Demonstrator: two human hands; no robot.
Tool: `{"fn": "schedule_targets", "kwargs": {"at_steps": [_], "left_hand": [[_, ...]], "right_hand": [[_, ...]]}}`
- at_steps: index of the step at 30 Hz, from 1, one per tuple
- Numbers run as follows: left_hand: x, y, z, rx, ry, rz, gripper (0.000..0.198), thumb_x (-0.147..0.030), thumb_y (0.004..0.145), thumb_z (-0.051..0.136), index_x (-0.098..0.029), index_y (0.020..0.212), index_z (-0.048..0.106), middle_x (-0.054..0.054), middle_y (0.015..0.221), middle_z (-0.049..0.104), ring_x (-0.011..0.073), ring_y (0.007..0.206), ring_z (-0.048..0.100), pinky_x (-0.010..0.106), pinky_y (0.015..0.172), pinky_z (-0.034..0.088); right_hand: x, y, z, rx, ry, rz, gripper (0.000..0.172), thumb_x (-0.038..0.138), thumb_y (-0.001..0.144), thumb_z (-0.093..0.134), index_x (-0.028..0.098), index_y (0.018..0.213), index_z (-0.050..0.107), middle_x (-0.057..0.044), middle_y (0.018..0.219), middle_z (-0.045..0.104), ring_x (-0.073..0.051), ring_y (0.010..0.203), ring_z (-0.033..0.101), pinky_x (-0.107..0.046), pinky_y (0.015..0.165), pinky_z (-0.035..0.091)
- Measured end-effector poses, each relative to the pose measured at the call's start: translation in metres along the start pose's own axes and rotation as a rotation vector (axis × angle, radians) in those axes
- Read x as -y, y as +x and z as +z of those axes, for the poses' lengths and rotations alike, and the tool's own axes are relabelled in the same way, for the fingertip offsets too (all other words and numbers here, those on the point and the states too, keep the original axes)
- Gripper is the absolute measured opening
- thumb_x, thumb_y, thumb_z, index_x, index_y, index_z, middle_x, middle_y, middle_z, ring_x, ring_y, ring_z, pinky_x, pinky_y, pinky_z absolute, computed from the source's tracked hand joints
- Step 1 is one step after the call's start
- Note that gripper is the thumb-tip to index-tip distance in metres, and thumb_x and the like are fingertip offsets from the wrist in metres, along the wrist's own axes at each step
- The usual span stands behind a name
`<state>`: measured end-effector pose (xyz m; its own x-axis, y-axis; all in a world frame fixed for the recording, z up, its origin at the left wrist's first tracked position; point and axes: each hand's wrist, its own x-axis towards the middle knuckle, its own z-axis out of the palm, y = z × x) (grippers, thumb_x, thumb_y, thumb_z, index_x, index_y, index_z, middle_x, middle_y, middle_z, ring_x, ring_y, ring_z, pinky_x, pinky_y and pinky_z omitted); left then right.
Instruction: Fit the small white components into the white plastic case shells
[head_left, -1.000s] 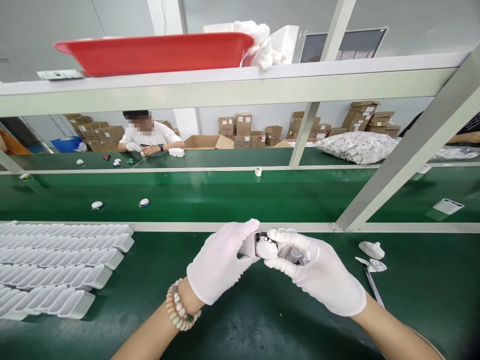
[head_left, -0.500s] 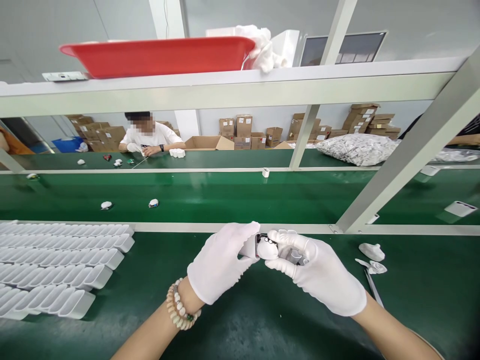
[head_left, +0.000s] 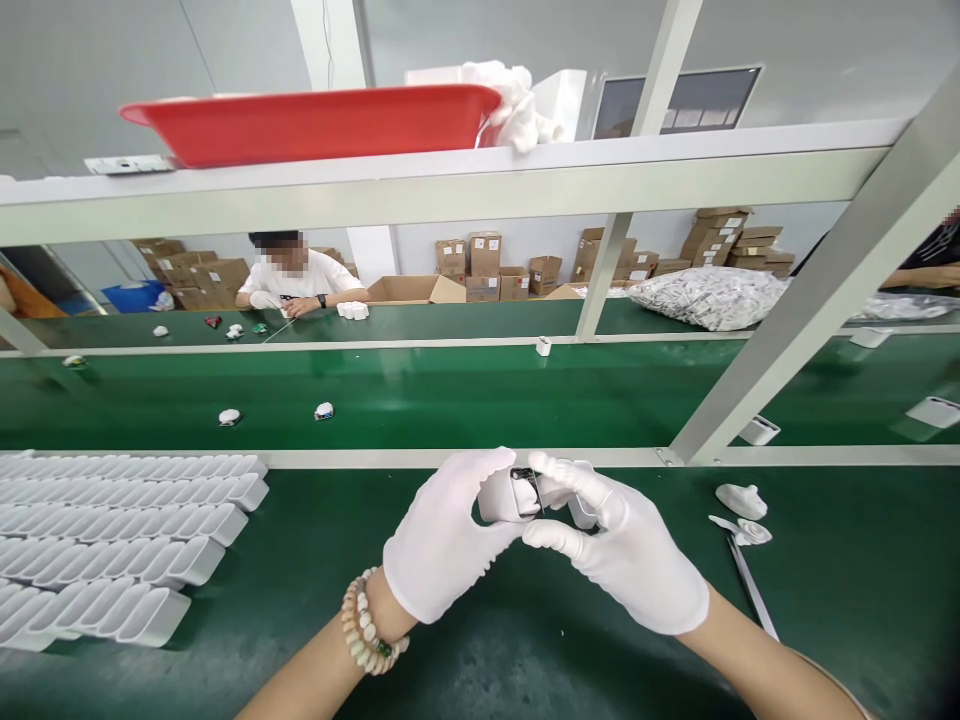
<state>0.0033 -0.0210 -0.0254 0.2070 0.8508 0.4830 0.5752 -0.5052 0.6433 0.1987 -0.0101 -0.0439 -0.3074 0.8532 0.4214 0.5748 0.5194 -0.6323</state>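
My left hand (head_left: 454, 530), in a white glove, is closed around a small white plastic casing (head_left: 495, 498). A dark circuit board part with a white rounded piece (head_left: 527, 492) sits at the casing's open right end, partly inside it. My right hand (head_left: 626, 545), also gloved, is curled close on the right, with thumb and forefinger tips near that end. Another white plastic piece (head_left: 583, 512) shows within the right hand's curled fingers; its full shape is hidden. Both hands are above the green table near the belt's edge rail.
Rows of white casings (head_left: 142, 615) stand at left. Small boards with white tops (head_left: 229, 417) and white casings (head_left: 760, 430) lie on the green belt (head_left: 450, 400). Tweezers (head_left: 752, 590) and crumpled white pieces (head_left: 742, 500) lie at right. A shelf with a red tray (head_left: 315, 125) hangs above; a person (head_left: 300, 280) sits opposite.
The board with its white piece has gone further into the casing in my left hand. My right fingertips have moved off its face. Small parts on the belt have shifted right.
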Motion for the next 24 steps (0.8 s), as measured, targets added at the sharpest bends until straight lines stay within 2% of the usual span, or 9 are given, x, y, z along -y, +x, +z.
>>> {"fn": "schedule_targets", "kwargs": {"at_steps": [5,7,10,12,14,16,19,22,24], "left_hand": [[0.005,-0.006,0.013,-0.092,-0.084,-0.053,0.047,-0.017,0.077,0.076,-0.029,0.119,0.058,0.002,0.11,0.067,0.0211,0.1,0.066,0.038,0.09,0.057],[0.004,-0.007,0.017,-0.105,-0.1,-0.01,0.044,-0.017,0.08,0.073,-0.028,0.12,0.057,0.003,0.112,0.067,0.0213,0.103,0.066,0.039,0.093,0.056],[0.002,-0.008,0.02,-0.057,-0.107,0.077,0.042,-0.013,0.083,0.067,-0.028,0.121,0.057,0.004,0.116,0.066,0.0216,0.107,0.065,0.04,0.096,0.055],[-0.001,-0.006,0.02,0.005,-0.126,0.071,0.045,-0.013,0.081,0.069,-0.029,0.121,0.058,0.004,0.117,0.066,0.0221,0.108,0.064,0.04,0.096,0.055],[-0.003,-0.004,0.019,0.049,-0.152,-0.007,0.05,-0.016,0.076,0.075,-0.028,0.122,0.059,0.005,0.121,0.065,0.0237,0.111,0.063,0.041,0.096,0.055],[-0.003,0.0,0.018,0.08,-0.189,-0.14,0.059,-0.018,0.069,0.081,-0.026,0.123,0.059,0.006,0.122,0.064,0.025,0.11,0.063,0.043,0.096,0.055],[0.001,0.004,0.019,0.175,-0.3,-0.322,0.067,-0.019,0.059,0.086,-0.022,0.121,0.061,0.006,0.114,0.068,0.0246,0.101,0.066,0.043,0.091,0.057],[0.006,0.006,0.021,0.205,-0.398,-0.385,0.069,-0.017,0.054,0.087,-0.02,0.119,0.063,0.005,0.108,0.07,0.0246,0.099,0.067,0.042,0.092,0.056],[0.008,0.006,0.022,0.19,-0.423,-0.408,0.072,-0.015,0.055,0.086,-0.02,0.122,0.061,0.005,0.104,0.071,0.0242,0.098,0.067,0.042,0.092,0.055]], "right_hand": [[0.014,-0.009,0.015,0.118,0.1,0.152,0.056,0.05,0.087,0.062,0.029,0.139,0.056,-0.005,0.106,0.076,-0.025,0.092,0.071,-0.038,0.082,0.059],[0.016,-0.008,0.019,0.085,0.132,0.233,0.054,0.051,0.085,0.064,0.028,0.133,0.061,-0.005,0.105,0.076,-0.026,0.092,0.072,-0.039,0.084,0.058],[0.013,0.001,0.017,-0.027,0.214,0.36,0.044,0.054,0.079,0.068,0.024,0.112,0.072,-0.006,0.09,0.076,-0.027,0.084,0.071,-0.041,0.078,0.057],[0.008,0.009,0.011,-0.003,0.402,0.409,0.04,0.056,0.079,0.068,0.021,0.096,0.074,-0.005,0.074,0.073,-0.024,0.07,0.068,-0.038,0.068,0.056],[0.004,0.017,0.007,0.097,0.625,0.429,0.043,0.061,0.08,0.064,0.018,0.079,0.072,-0.003,0.06,0.066,-0.019,0.056,0.062,-0.035,0.059,0.053],[0.001,0.021,0.007,0.177,0.746,0.437,0.048,0.064,0.08,0.062,0.018,0.066,0.067,-0.001,0.051,0.06,-0.016,0.047,0.057,-0.033,0.053,0.049],[-0.002,0.02,0.013,0.223,0.725,0.457,0.047,0.062,0.079,0.063,0.02,0.059,0.064,0.001,0.049,0.058,-0.016,0.051,0.058,-0.031,0.055,0.049],[-0.004,0.016,0.019,0.23,0.613,0.512,0.048,0.061,0.08,0.064,0.022,0.052,0.061,-0.001,0.048,0.058,-0.02,0.064,0.062,-0.03,0.059,0.049],[-0.003,0.015,0.02,0.218,0.612,0.534,0.052,0.065,0.079,0.062,0.023,0.049,0.06,-0.002,0.048,0.058,-0.021,0.064,0.063,-0.03,0.057,0.049]]}}
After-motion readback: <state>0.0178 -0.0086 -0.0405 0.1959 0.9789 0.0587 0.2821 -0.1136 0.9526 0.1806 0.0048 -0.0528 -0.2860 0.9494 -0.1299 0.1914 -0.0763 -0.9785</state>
